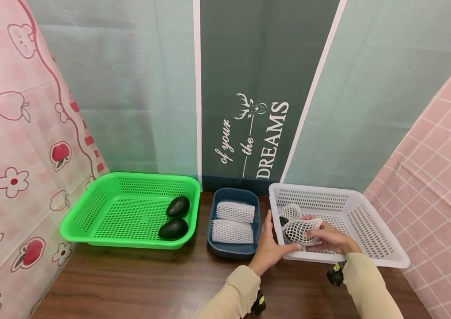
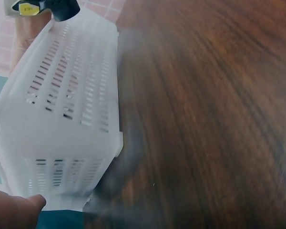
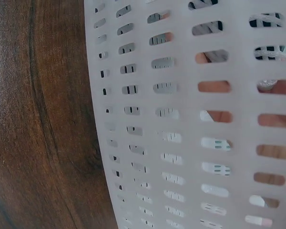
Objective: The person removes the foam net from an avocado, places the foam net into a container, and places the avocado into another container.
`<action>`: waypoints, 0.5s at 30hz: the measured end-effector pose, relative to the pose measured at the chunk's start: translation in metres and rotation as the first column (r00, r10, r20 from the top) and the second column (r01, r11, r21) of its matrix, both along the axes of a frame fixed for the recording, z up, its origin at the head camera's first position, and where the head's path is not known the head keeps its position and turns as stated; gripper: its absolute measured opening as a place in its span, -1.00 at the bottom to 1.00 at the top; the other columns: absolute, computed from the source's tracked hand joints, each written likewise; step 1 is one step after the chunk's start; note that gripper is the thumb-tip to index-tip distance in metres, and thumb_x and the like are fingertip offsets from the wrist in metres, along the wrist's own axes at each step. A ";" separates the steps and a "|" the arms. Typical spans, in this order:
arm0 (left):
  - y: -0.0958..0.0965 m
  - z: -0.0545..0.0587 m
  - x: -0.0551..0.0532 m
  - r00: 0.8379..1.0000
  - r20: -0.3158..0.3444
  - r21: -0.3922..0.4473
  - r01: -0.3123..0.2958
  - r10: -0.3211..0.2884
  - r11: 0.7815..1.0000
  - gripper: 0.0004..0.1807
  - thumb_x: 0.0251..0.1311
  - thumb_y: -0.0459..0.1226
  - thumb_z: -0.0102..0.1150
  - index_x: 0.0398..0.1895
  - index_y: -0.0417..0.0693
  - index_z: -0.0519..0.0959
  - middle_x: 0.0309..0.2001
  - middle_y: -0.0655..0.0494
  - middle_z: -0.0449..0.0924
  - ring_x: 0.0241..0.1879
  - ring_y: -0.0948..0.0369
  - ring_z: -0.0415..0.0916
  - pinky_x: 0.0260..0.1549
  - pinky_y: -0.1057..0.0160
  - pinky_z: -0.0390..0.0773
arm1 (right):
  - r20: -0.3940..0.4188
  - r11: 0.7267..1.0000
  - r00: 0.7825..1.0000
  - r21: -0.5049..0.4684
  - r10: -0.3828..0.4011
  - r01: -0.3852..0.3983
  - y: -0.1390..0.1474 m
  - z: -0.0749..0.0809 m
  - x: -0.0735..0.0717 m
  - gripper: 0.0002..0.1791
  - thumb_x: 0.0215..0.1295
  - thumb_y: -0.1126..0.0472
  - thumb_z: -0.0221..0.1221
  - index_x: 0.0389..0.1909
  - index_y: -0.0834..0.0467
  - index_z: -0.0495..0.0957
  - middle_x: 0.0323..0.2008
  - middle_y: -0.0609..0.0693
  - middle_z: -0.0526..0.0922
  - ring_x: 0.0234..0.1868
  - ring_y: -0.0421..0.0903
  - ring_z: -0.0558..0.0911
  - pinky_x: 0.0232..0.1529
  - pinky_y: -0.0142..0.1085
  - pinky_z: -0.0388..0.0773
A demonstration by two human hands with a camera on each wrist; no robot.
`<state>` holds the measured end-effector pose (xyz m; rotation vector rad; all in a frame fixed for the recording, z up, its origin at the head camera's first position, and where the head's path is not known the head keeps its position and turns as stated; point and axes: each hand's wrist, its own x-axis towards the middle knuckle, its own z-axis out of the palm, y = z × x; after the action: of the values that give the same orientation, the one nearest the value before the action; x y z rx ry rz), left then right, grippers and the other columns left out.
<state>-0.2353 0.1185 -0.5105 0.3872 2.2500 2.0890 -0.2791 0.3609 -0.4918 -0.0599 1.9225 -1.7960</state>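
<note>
Near the left edge of the white basket (image 1: 329, 191), the right hand (image 1: 331, 237) pinches a netted avocado (image 1: 299, 230), the spread left hand (image 1: 267, 248) touching the corner; a slackening pinch could drop it.

Rear fruit (image 1: 291, 211) partly hidden behind front netted fruit (image 1: 300, 231); sleeves (image 1: 231, 293) cropped below.

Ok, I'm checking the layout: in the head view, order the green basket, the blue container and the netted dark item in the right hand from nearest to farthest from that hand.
From the right hand:
1. Netted dark item, in its grip inside the white basket.
2. Blue container, to its left, between the two baskets.
3. Green basket, farthest left.
</note>
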 end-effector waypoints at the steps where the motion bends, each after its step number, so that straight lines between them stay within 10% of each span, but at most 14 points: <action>1: -0.002 0.001 0.000 1.000 0.010 0.000 0.001 -0.001 1.000 0.24 -0.08 -0.10 0.54 0.56 0.14 -0.15 0.47 0.04 -0.01 0.38 0.03 0.11 0.25 0.01 0.26 | -0.004 1.000 1.000 -0.004 0.003 -0.003 0.000 0.000 0.000 -0.55 0.24 0.36 0.18 0.13 -0.02 0.44 0.00 0.08 0.49 -0.05 0.06 0.58 -0.06 0.20 0.49; 15: -0.025 0.009 -0.015 0.999 -0.039 -0.049 0.032 -0.034 0.998 0.21 -0.05 -0.12 0.52 0.56 0.12 -0.14 0.48 -0.01 -0.02 0.38 -0.03 0.11 0.22 0.01 0.30 | -0.041 0.997 0.997 -0.047 -0.058 0.056 -0.001 0.007 -0.001 -0.49 0.24 0.41 0.14 0.19 0.01 0.36 0.01 0.07 0.42 -0.03 0.02 0.55 0.02 0.28 0.40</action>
<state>-0.2503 0.0932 -0.5011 0.4638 2.2938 2.0249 -0.2800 0.3598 -0.4844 -0.0594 1.9304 -1.8908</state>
